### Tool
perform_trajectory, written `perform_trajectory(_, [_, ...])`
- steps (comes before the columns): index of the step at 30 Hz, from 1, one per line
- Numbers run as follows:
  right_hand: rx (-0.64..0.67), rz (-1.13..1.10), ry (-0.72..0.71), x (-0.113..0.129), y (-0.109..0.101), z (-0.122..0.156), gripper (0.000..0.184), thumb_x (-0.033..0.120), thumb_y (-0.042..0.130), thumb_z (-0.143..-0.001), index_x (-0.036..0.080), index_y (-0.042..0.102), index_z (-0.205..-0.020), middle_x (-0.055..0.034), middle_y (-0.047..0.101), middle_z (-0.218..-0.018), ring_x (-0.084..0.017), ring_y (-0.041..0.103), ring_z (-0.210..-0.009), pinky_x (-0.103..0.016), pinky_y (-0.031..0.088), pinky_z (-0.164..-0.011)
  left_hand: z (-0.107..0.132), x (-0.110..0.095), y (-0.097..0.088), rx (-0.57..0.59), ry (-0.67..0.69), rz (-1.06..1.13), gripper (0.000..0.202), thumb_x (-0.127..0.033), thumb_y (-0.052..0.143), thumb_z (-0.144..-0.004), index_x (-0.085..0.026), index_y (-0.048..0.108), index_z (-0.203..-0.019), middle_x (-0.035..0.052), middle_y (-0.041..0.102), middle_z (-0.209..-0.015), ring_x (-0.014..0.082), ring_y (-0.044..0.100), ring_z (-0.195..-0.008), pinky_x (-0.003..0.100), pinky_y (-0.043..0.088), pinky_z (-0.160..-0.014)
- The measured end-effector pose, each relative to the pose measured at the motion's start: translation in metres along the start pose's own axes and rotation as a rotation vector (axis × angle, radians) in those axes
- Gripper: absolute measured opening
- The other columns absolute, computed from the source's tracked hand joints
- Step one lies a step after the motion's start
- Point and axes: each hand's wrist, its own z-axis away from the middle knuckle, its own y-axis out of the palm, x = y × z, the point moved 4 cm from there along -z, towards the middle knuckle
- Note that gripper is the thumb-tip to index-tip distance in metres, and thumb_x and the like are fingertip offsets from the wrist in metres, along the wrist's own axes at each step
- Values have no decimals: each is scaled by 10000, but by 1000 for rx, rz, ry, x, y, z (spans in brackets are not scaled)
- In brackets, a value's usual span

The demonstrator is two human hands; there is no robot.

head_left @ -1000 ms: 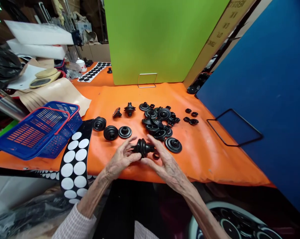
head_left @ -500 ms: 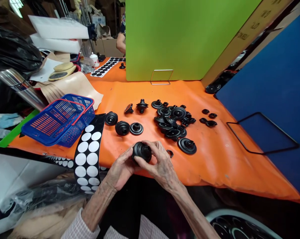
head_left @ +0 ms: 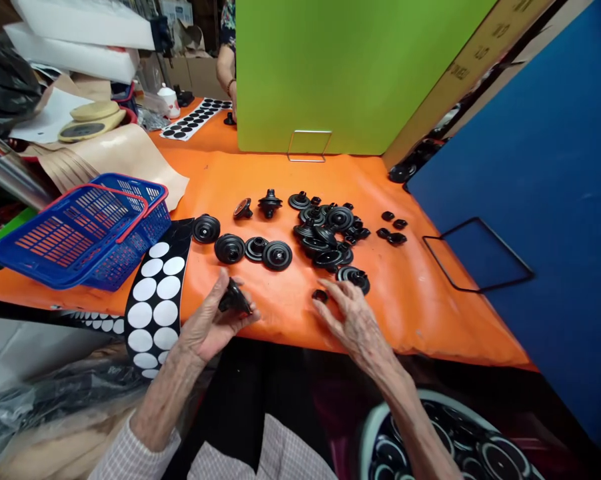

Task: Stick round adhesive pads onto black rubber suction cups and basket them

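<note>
Black moulded rubber stepped grommet (head_left: 234,298) is grasped in left hand (head_left: 205,327): cradled by thumb and curled fingers, just above front edge of glossy orange sheet (head_left: 420,313). Right hand (head_left: 355,323) is released, fingers spread, palm down, near small black rubber cap (head_left: 319,295) and ribbed round rubber disc (head_left: 353,280). Further flanged, ribbed rubber mouldings (head_left: 320,233) are clustered on sheet, mid-surface. Blue plastic mesh basket (head_left: 80,237) and glossy black strip with matte white circles (head_left: 153,300) are placed at sheet's left.
</note>
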Motion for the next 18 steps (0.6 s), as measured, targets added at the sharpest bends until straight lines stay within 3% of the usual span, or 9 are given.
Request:
perform_trajectory(2, [18,35,-17,-4,8,13,256,324,443,-922,209,613,-1076,-111,589,-997,-270,575,-974,-440,514,-852,-1,3,5,-110,-38,-44,290,-373,624,-851,-113,590,-727,57,616,-629,177,638,-597,337,592,-593])
perform_trajectory(4, [7,54,-26,-4,16,18,236,287,416,-926,202,609,-1033,-107,575,-951,-265,567,-943,-430,513,-832,-1,5,12,-134,-46,-52,296,-357,591,-874,-118,573,-701,73,628,-660,210,662,-649,372,599,-615])
perform_trajectory(7, [-57,42,-27,2,18,16,238,303,431,-920,190,601,-1041,-104,566,-910,-271,566,-903,-439,514,-799,-1,7,20,-43,-14,-44,186,-236,547,-890,-100,612,-781,104,672,-805,238,681,-785,427,602,-711])
perform_trajectory(10, [-114,-119,-4,19,9,15,220,320,476,-925,195,595,-1061,-73,587,-880,-223,591,-819,-386,527,-754,-1,11,19,24,46,-107,114,-161,575,-854,-77,652,-856,123,687,-923,239,671,-872,441,596,-762])
perform_trajectory(14, [-158,-325,-19,57,-1,20,187,280,547,-918,203,586,-1084,-33,598,-862,-158,582,-743,-305,526,-702,-3,20,16,99,156,-204,140,-202,650,-805,-90,688,-880,103,697,-932,226,658,-900,427,587,-791])
perform_trajectory(18, [-201,-326,-61,80,6,24,213,207,558,-909,196,577,-1120,-51,607,-917,-163,584,-795,-309,531,-719,-4,30,17,176,206,-288,243,-294,686,-783,-112,703,-943,104,709,-966,227,659,-926,386,572,-811])
